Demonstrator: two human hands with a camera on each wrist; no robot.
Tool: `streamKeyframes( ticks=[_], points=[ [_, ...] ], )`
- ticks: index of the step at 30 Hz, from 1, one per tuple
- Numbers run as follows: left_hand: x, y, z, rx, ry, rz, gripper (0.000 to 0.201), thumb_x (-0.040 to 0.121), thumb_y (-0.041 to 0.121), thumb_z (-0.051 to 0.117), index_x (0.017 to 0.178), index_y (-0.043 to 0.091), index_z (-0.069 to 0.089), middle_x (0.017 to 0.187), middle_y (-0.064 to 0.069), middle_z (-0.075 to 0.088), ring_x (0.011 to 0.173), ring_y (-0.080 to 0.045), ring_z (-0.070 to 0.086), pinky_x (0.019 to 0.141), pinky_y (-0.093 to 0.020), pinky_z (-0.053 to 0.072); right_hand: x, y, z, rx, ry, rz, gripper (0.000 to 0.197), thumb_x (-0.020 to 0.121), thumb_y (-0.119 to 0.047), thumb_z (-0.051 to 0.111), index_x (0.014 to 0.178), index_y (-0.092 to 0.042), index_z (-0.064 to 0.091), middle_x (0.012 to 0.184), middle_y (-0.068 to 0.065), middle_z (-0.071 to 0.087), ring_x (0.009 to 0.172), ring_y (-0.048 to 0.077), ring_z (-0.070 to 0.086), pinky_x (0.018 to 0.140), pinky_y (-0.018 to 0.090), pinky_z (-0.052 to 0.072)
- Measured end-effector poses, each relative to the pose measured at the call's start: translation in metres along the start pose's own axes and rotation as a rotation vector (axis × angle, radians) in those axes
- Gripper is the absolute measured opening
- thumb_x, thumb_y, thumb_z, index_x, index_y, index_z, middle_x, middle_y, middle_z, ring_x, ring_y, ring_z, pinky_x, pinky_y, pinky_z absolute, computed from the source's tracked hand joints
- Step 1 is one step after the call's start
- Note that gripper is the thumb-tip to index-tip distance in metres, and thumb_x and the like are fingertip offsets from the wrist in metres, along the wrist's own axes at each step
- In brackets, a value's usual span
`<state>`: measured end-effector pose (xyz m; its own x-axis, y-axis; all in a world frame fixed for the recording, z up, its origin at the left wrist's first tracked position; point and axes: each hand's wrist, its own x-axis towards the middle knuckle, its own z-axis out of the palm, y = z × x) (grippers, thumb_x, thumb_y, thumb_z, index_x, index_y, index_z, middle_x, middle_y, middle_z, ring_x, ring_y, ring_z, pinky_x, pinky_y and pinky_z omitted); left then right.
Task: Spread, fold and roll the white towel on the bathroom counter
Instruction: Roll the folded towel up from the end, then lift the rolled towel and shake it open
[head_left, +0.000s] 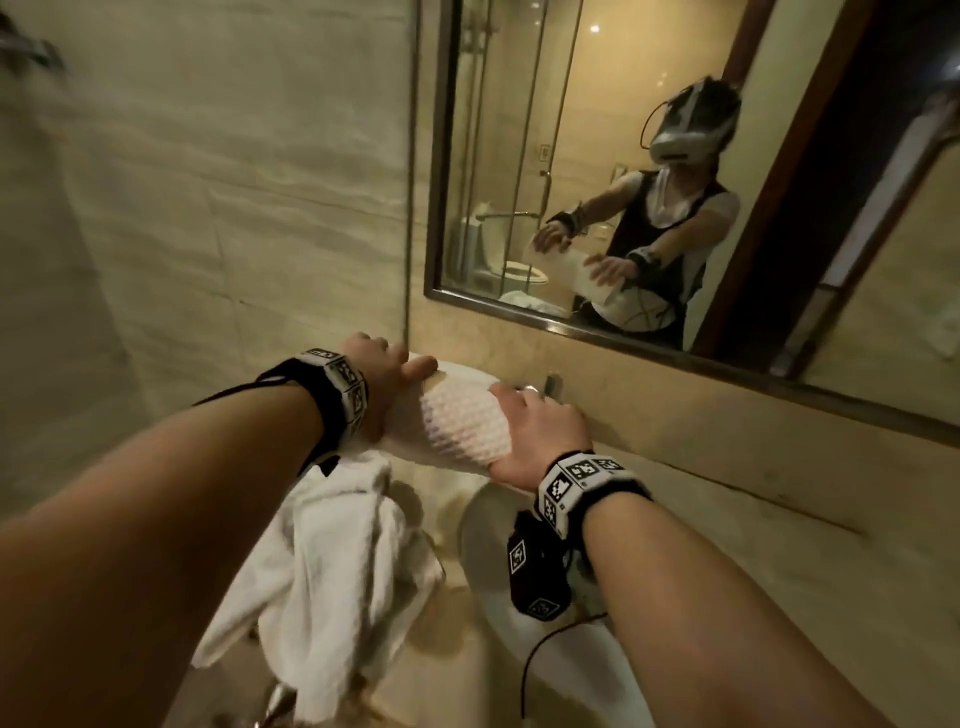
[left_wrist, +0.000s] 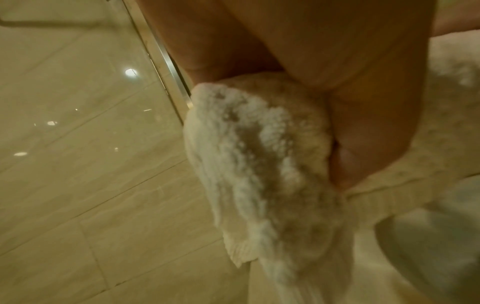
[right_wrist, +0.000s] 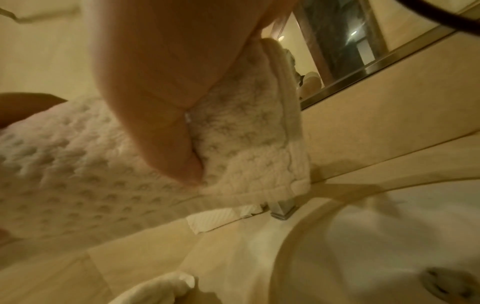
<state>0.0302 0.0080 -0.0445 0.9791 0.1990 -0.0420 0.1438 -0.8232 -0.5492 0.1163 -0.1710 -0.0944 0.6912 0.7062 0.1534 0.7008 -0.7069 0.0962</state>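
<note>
Both hands grip the rolled white towel (head_left: 457, 421): left hand (head_left: 382, 387) and right hand (head_left: 535, 441) at opposite ends, roll lying sideways between them.

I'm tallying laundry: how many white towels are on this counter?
2. A rolled waffle-textured white towel lies against the back wall, held between the left hand and right hand; a crumpled white towel lies nearer, left of the sink.
</note>
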Motion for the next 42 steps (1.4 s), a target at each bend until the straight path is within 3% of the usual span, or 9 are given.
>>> streamKeyframes(
  ticks=[4, 10, 17, 21, 26, 33, 37, 39, 42],
  points=[
    [0.055, -0.035, 0.026, 0.046, 0.038, 0.002, 0.101, 0.069, 0.048, 0.067, 0.147, 0.028, 0.005, 0.136, -0.007, 0.037, 0.119, -0.027, 0.046, 0.1, -0.035, 0.039, 0.06, -0.011, 0.012, -0.007, 0.044, 0.062, 0.085, 0.074, -0.05, 0.064, 0.141, -0.03, 0.017, 0.136, 0.007, 0.044, 0.119, 0.029, 0.049, 0.095, 0.041, 0.038],
    [0.131, -0.053, 0.078, 0.012, 0.017, 0.022, 0.098, 0.078, 0.046, 0.063, 0.15, 0.024, -0.001, 0.145, -0.012, 0.026, 0.129, -0.029, 0.036, 0.106, -0.036, 0.03, 0.132, -0.017, 0.046, -0.057, -0.032, 0.119, 0.082, 0.08, -0.041, 0.062, 0.144, -0.027, 0.012, 0.138, 0.01, 0.037, 0.123, 0.03, 0.041, 0.099, 0.043, 0.033],
    [0.194, -0.046, 0.151, -0.047, -0.094, 0.094, 0.097, 0.079, 0.039, 0.065, 0.149, 0.024, -0.001, 0.144, -0.012, 0.025, 0.129, -0.03, 0.034, 0.107, -0.037, 0.029, 0.184, -0.028, 0.111, -0.043, -0.19, 0.131, 0.086, 0.079, -0.04, 0.064, 0.144, -0.026, 0.009, 0.138, 0.012, 0.034, 0.124, 0.031, 0.037, 0.102, 0.044, 0.031],
    [0.215, -0.032, 0.188, -0.092, -0.169, 0.11, 0.097, 0.081, 0.045, 0.063, 0.149, 0.026, -0.004, 0.145, -0.013, 0.022, 0.131, -0.031, 0.03, 0.11, -0.039, 0.024, 0.198, -0.032, 0.148, -0.04, -0.252, 0.128, 0.082, 0.082, -0.044, 0.06, 0.144, -0.026, 0.008, 0.136, 0.011, 0.034, 0.121, 0.031, 0.037, 0.101, 0.044, 0.031],
    [0.238, -0.025, 0.209, -0.124, -0.21, 0.154, 0.084, 0.087, 0.032, 0.055, 0.149, 0.023, -0.001, 0.147, -0.015, 0.02, 0.134, -0.033, 0.026, 0.113, -0.039, 0.02, 0.215, -0.029, 0.174, -0.044, -0.327, 0.131, 0.084, 0.083, -0.044, 0.057, 0.146, -0.025, 0.005, 0.14, 0.012, 0.028, 0.126, 0.031, 0.032, 0.107, 0.044, 0.024],
    [0.248, -0.018, 0.217, -0.18, -0.211, 0.116, 0.076, 0.092, 0.034, 0.044, 0.15, 0.023, -0.004, 0.151, -0.014, 0.013, 0.139, -0.033, 0.017, 0.118, -0.041, 0.006, 0.222, -0.029, 0.183, -0.059, -0.32, 0.163, 0.086, 0.082, -0.046, 0.054, 0.147, -0.026, 0.001, 0.142, 0.011, 0.024, 0.126, 0.03, 0.029, 0.108, 0.043, 0.022],
    [0.239, -0.017, 0.208, -0.231, -0.24, 0.065, 0.076, 0.095, 0.037, 0.039, 0.15, 0.022, -0.009, 0.156, -0.016, 0.002, 0.145, -0.033, 0.002, 0.12, -0.042, -0.003, 0.218, -0.036, 0.183, 0.029, -0.266, 0.187, 0.094, 0.075, -0.048, 0.065, 0.141, -0.027, 0.001, 0.144, 0.014, 0.03, 0.129, 0.035, 0.033, 0.111, 0.046, 0.02],
    [0.23, -0.017, 0.203, -0.301, -0.298, 0.026, 0.087, 0.091, 0.045, 0.046, 0.15, 0.021, -0.013, 0.157, -0.015, -0.007, 0.146, -0.032, -0.008, 0.12, -0.042, -0.006, 0.212, -0.036, 0.173, 0.082, -0.278, 0.196, 0.098, 0.075, -0.05, 0.065, 0.146, -0.027, 0.002, 0.149, 0.014, 0.022, 0.137, 0.036, 0.023, 0.114, 0.047, 0.011],
    [0.211, -0.022, 0.198, -0.383, -0.288, -0.045, 0.095, 0.084, 0.045, 0.057, 0.15, 0.024, -0.008, 0.158, -0.011, -0.008, 0.146, -0.03, -0.01, 0.119, -0.041, -0.006, 0.197, -0.033, 0.154, 0.158, -0.31, 0.202, 0.089, 0.083, -0.051, 0.056, 0.15, -0.031, 0.001, 0.156, 0.007, 0.003, 0.145, 0.028, 0.002, 0.117, 0.043, -0.001]
  ],
)
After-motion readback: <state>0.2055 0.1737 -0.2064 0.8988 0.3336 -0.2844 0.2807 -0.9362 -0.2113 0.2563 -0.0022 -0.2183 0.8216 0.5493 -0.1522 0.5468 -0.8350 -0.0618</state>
